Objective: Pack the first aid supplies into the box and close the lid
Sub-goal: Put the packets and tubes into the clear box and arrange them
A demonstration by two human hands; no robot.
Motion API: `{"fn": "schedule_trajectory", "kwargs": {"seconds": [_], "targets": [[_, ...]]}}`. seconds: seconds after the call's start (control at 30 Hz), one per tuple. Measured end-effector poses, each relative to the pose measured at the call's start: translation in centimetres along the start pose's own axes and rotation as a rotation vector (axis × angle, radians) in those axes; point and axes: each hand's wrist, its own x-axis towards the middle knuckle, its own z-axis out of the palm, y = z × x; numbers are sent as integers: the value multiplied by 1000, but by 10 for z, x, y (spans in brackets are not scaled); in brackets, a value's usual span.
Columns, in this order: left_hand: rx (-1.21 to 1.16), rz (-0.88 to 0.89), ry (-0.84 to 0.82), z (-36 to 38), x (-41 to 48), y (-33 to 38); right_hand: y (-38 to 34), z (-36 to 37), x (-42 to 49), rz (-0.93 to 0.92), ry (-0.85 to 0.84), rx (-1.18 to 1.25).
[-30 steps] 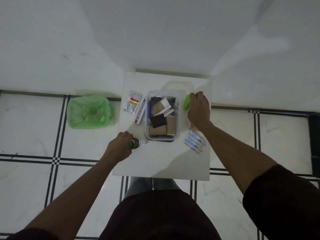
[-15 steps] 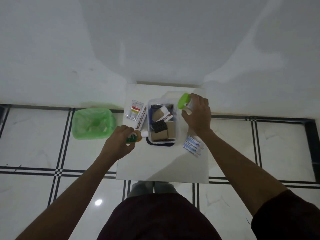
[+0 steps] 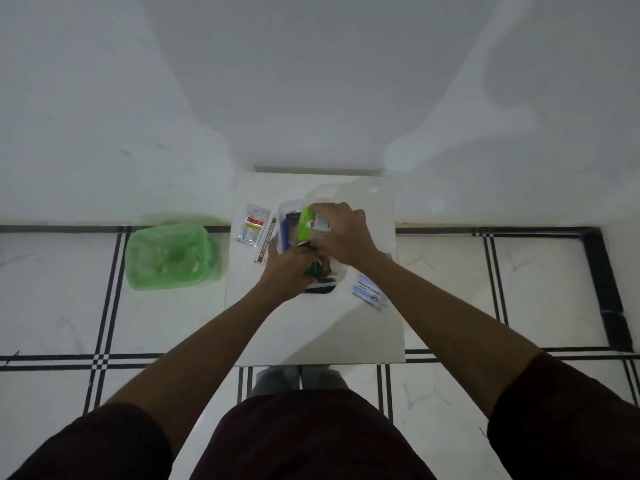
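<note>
A clear plastic box (image 3: 283,216) stands on a small white table (image 3: 311,327); both hands hover over it and hide most of its contents. My right hand (image 3: 343,235) grips a container with a bright green cap (image 3: 305,225), tilted over the box's far half. My left hand (image 3: 287,268) holds a small dark green bottle (image 3: 314,270) over the near half. Left of the box lie a clear sachet pack with a red label (image 3: 252,225) and a long brown-and-white carton (image 3: 266,245). Blue-and-white antiseptic packets (image 3: 367,292) lie to the right.
A green bin lined with a green bag (image 3: 169,256) stands on the tiled floor left of the table. A white wall rises just behind the table. My legs and feet are under the table's near edge.
Both hands moved inward from the table's sides to over the box, the right carrying the green-capped container, the left carrying the small green bottle.
</note>
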Motion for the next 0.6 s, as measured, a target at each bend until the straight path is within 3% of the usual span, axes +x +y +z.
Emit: {"fn": "schedule_trajectory", "kwargs": {"seconds": [0.17,0.33,0.43,0.6], "targets": [[6,-61,-31,5,1,-12,5,22,4,-81,-66,-153],[-12,38,-41,6,-5,-22,2,33,-5,-32,-117,-207],[17,120,159,15,-21,-27,2,36,-14,-43,-168,-213],[-142,65,528,11,-47,-37,6,37,-24,-80,-208,-190]]}}
